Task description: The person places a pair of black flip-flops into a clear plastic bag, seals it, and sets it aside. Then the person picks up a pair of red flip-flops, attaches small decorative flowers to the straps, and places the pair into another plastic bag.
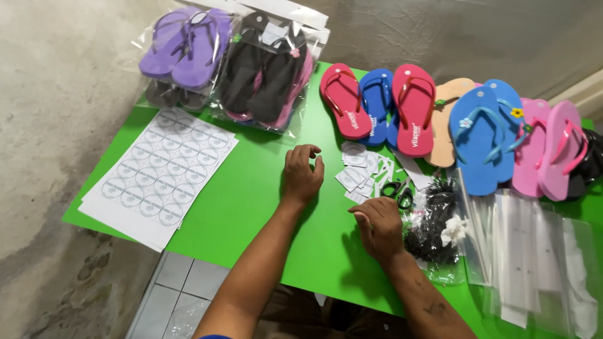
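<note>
Resting on the green surface [251, 207], your left hand [301, 176] curled its fingers loosely on nothing; your right hand [379, 226], fingers together, lay just beside the cut labels [358, 172]. Lifting one label only seemed advisable.

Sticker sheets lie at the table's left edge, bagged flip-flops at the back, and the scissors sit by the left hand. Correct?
Not quite. In the head view the scissors sit by the right hand, not the left hand. The sticker sheets do lie at the left edge of the table, and the bagged flip-flops are at the back.
</note>
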